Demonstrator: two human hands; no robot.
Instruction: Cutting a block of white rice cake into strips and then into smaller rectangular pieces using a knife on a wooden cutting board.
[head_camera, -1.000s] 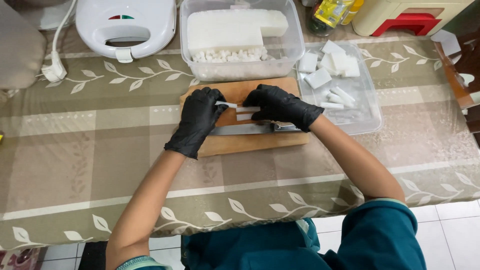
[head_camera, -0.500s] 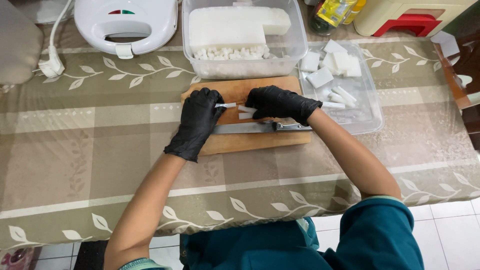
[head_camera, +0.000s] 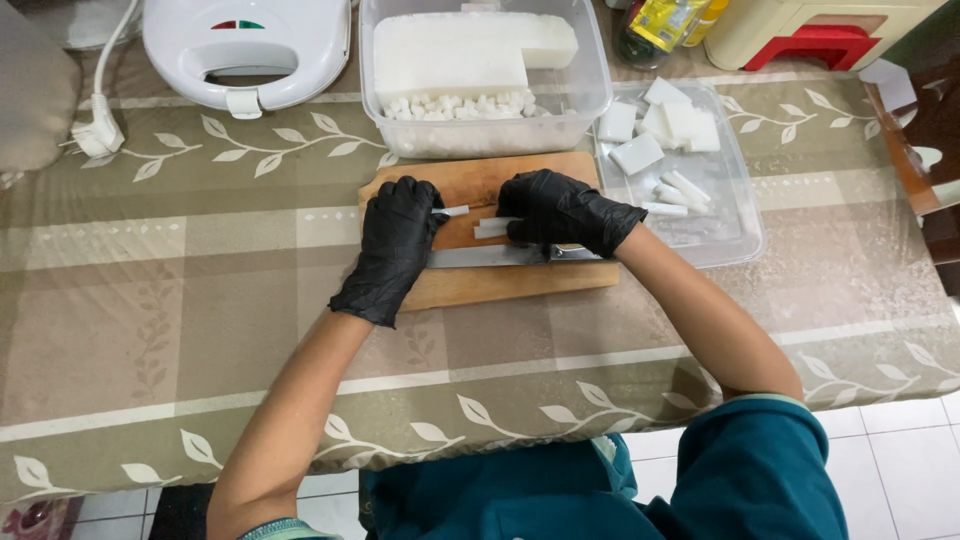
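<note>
Two black-gloved hands worked over a wooden cutting board (head_camera: 500, 285) on a leaf-patterned tablecloth (head_camera: 180, 330). The left hand (head_camera: 392, 245) pinched the end of a thin white strip (head_camera: 452, 211), seemingly to steady it. The right hand (head_camera: 565, 208) curled over more white strips (head_camera: 492, 228), its fingers bent around them; a knife (head_camera: 490, 256) lay flat just near of both hands. Beyond the board, a clear tub (head_camera: 480, 130) held a large white block and small cubes; a shallow tray (head_camera: 735, 230) to the right held cut slabs.

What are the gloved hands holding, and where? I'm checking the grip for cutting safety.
Both the left hand and the right hand pinch thin white strips by their ends on the wooden cutting board; the flat metal knife blade lies unheld.
</note>
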